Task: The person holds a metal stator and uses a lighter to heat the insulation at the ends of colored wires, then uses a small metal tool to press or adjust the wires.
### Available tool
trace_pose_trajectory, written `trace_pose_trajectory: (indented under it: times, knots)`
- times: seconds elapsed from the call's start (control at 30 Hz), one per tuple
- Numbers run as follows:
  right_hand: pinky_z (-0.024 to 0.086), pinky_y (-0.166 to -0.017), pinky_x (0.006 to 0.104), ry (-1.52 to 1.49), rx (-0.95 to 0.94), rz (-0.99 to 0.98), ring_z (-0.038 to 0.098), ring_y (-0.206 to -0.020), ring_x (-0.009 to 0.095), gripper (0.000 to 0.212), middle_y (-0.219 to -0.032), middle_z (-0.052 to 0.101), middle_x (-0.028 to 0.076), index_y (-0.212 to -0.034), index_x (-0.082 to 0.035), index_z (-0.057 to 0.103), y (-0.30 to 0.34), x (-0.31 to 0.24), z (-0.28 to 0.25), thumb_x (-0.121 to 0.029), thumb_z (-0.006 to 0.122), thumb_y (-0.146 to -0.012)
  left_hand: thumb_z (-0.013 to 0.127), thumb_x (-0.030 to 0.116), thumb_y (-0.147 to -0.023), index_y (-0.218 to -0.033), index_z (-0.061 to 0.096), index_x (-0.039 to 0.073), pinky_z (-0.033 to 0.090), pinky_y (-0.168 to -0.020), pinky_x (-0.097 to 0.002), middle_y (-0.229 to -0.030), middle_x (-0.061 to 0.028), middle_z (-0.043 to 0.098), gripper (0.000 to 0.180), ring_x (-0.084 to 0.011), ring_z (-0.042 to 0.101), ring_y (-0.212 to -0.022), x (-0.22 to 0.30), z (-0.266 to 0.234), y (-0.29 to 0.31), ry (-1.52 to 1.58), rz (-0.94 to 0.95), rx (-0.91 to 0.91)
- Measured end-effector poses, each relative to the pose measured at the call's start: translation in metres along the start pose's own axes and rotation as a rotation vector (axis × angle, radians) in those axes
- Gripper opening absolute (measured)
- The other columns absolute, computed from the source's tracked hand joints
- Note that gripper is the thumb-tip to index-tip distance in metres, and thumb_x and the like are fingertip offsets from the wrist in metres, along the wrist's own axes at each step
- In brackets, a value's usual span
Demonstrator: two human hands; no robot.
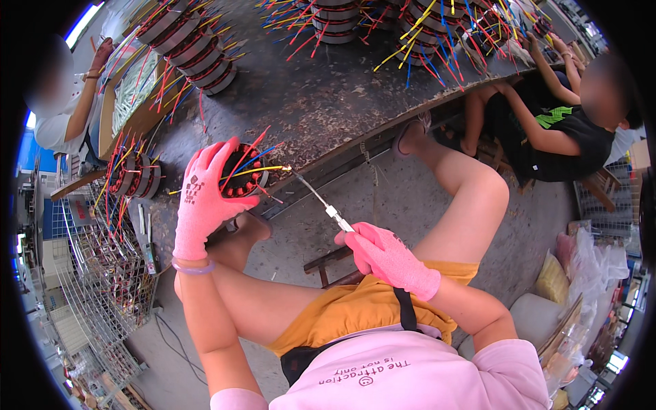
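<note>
My left hand (208, 188), in a pink glove, grips a motor stator (254, 183) by its side at the near table edge. The stator has a dark ring of windings, and red, blue and yellow wires stick out of it. A yellow wire (263, 168) points right from it. My right hand (389, 256), also gloved in pink, is closed round the pale handle of a slim tool (331, 210) with a thin metal shaft. The tool's tip meets or nearly meets the yellow wire's end; contact is too small to tell.
Stacked stators (195, 58) with coloured wires stand on the dark worn table (301, 102). More stators (134, 174) sit at the left corner, near a cardboard box (133, 96) of pale slim pieces. Wire racks (89, 287) stand at left. Two people sit or stand nearby, left and right.
</note>
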State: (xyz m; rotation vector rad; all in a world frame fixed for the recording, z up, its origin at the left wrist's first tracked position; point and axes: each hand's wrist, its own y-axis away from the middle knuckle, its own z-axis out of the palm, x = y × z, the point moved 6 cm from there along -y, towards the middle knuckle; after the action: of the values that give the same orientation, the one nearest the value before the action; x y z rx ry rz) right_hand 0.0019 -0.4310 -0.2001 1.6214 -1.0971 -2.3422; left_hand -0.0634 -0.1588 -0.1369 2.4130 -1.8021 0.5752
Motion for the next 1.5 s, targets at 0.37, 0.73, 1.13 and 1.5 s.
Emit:
trace_pose_trajectory:
  times: [0.37,0.73,1.13,1.5]
  knots:
    - [0.026,-0.043,0.0230,0.019,0.008,0.003,0.034,-0.045,0.004,0.035,-0.062,0.050,-0.002,-0.116,-0.004,0.061,-0.0003,-0.0007,-0.0010,-0.034,0.049,-0.101,0.088,0.026,-0.052,-0.137,0.053,0.005,0.041,-0.106,-0.0464,-0.130,-0.0174,0.057,0.094,-0.0373,0.052,-0.120,-0.0010,0.0018,0.0018,-0.024,-0.018,-0.003]
    - [0.037,-0.052,0.0241,0.032,0.011,0.040,0.045,-0.055,0.006,0.036,-0.065,0.052,0.000,-0.113,-0.001,0.061,0.0027,-0.0041,-0.0022,-0.033,0.048,-0.102,0.086,0.024,-0.051,-0.134,0.054,0.005,0.044,-0.102,-0.0448,-0.125,-0.0174,0.058,0.091,-0.0374,0.055,-0.116,-0.0014,0.0031,0.0038,-0.058,-0.004,0.038]
    - [0.040,-0.055,0.0254,0.069,0.001,-0.006,0.047,-0.056,0.008,0.038,-0.065,0.052,0.002,-0.112,0.000,0.061,-0.0011,-0.0071,-0.0019,-0.035,0.047,-0.102,0.086,0.024,-0.052,-0.135,0.054,0.005,0.045,-0.101,-0.0446,-0.124,-0.0164,0.058,0.090,-0.0369,0.055,-0.115,0.0010,0.0026,0.0036,-0.052,-0.012,0.026]
    - [0.035,-0.050,0.0244,0.051,0.005,-0.027,0.042,-0.052,0.006,0.037,-0.064,0.051,0.000,-0.113,-0.002,0.062,-0.0024,-0.0030,-0.0029,-0.035,0.048,-0.102,0.086,0.023,-0.052,-0.135,0.053,0.005,0.044,-0.101,-0.0450,-0.125,-0.0165,0.058,0.091,-0.0370,0.054,-0.116,-0.0004,0.0034,0.0039,-0.047,-0.014,0.022]
